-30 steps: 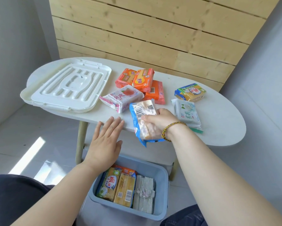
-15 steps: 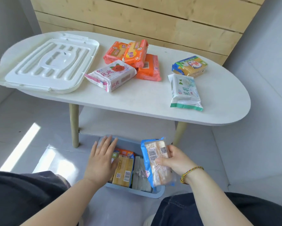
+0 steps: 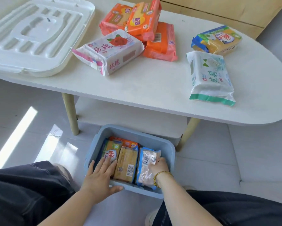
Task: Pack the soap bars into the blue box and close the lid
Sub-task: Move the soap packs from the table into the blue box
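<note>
i judge the soap pack [image 3: 146, 162] stiff and slick; right hand [image 3: 159, 167] grips its side, left hand [image 3: 99, 175] lies spread on the blue box [image 3: 137, 132].

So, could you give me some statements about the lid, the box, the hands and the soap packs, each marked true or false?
1. The white lid lies on the table. True.
2. The right hand grips a blue-edged soap pack inside the blue box. True.
3. The blue box stands on the table. False: it stands on the floor.
4. The green-and-white pack lies in the box. False: the green-and-white pack lies on the table.
5. The left hand rests flat on the leftmost pack in the box. True.
</note>
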Available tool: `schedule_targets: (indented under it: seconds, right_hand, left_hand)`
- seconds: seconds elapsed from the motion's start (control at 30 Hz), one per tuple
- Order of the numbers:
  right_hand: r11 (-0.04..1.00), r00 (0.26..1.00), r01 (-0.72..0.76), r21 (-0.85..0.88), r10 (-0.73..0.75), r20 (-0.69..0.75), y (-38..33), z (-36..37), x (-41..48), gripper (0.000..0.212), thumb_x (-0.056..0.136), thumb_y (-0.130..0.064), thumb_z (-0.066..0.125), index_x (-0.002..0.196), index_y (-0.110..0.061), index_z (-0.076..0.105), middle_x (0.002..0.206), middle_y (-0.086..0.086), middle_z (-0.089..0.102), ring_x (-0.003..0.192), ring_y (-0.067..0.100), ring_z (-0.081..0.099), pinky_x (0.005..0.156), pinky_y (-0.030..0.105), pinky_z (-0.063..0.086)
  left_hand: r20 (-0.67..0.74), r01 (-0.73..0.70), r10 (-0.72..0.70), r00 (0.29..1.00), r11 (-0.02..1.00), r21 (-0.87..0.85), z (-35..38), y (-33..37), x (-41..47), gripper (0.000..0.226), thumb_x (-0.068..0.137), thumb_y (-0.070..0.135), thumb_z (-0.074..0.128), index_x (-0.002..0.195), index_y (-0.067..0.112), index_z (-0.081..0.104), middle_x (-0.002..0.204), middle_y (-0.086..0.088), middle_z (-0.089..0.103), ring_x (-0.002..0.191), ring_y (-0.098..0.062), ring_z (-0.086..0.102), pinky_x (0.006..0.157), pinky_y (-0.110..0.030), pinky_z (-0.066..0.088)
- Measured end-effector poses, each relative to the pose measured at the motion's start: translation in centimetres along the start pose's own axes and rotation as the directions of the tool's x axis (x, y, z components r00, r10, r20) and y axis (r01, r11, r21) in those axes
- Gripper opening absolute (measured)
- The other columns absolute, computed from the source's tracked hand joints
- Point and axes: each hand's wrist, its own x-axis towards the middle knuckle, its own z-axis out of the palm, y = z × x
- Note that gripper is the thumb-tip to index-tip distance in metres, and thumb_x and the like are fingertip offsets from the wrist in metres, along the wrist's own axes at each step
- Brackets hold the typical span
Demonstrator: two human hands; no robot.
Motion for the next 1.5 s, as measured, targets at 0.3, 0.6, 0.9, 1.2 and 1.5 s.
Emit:
schedule_targets:
  seconds: [0.3, 0.6, 0.9, 1.2, 1.5]
  right_hand:
    - [0.938, 0.985, 0.012, -0.346, 0.048, 0.164, 0.8, 1.1, 1.6, 0.039, 0.089, -0.016, 0.047, 0.126, -0.004, 0.048, 0.126, 0.015, 0.057, 0.112, 0.028, 0.057, 0.091, 0.031, 0.047]
    - [0.787, 0.992, 0.084, -0.612, -0.007, 0.127, 1.2, 1.4, 1.6, 0.039, 0.093, -0.031, 0.044, 0.121, -0.004, 0.052, 0.128, 0.015, 0.057, 0.112, 0.025, 0.058, 0.088, 0.028, 0.047]
    - [0.794, 0.99, 0.049, -0.606, 0.042, 0.135, 0.6, 1.2, 2.3, 0.036, 0.087, -0.033, 0.056, 0.109, -0.005, 0.059, 0.115, 0.01, 0.065, 0.105, 0.023, 0.061, 0.077, 0.025, 0.045]
    - [0.777, 0.964, 0.166, -0.607, 0.003, 0.266, 1.2, 0.8, 0.1, 0.04, 0.094, -0.011, 0.036, 0.133, 0.0, 0.039, 0.127, 0.019, 0.053, 0.107, 0.023, 0.054, 0.08, 0.024, 0.046]
    - [0.704, 0.939, 0.194, -0.683, 0.068, 0.337, 0.5, 1.6, 0.8, 0.044, 0.086, 0.002, 0.046, 0.13, -0.002, 0.044, 0.126, 0.014, 0.056, 0.112, 0.023, 0.054, 0.09, 0.028, 0.045]
  left_hand:
    - [0.027, 0.008, -0.008, 1.0, 1.0, -0.013, 0.0, 0.1, 0.2, 0.138, 0.016, 0.085, -0.033, 0.141, 0.028, -0.013, 0.155, 0.001, -0.011, 0.141, -0.02, -0.015, 0.112, -0.044, -0.016]
    - [0.033, 0.004, -0.003, 0.999, 1.0, -0.009, 0.1, 0.1, 0.3, 0.137, 0.016, 0.084, -0.034, 0.14, 0.03, -0.014, 0.155, 0.002, -0.011, 0.142, -0.019, -0.013, 0.113, -0.045, -0.013]
    - [0.039, 0.004, -0.004, 0.999, 1.0, 0.011, 0.2, 0.1, 0.4, 0.136, 0.017, 0.084, -0.034, 0.141, 0.03, -0.012, 0.155, 0.003, -0.009, 0.142, -0.019, -0.011, 0.113, -0.045, -0.012]
    - [0.07, 0.009, -0.012, 0.997, 0.999, 0.044, -0.3, 0.2, 0.2, 0.101, 0.06, 0.087, 0.001, 0.141, 0.028, -0.014, 0.156, 0.0, -0.009, 0.142, -0.021, -0.012, 0.113, -0.046, -0.013]
    - [0.063, -0.008, 0.005, 0.998, 0.999, 0.048, -0.4, 0.0, 0.3, 0.131, 0.025, 0.087, -0.029, 0.141, 0.028, -0.015, 0.155, 0.002, -0.011, 0.142, -0.021, -0.013, 0.113, -0.047, -0.012]
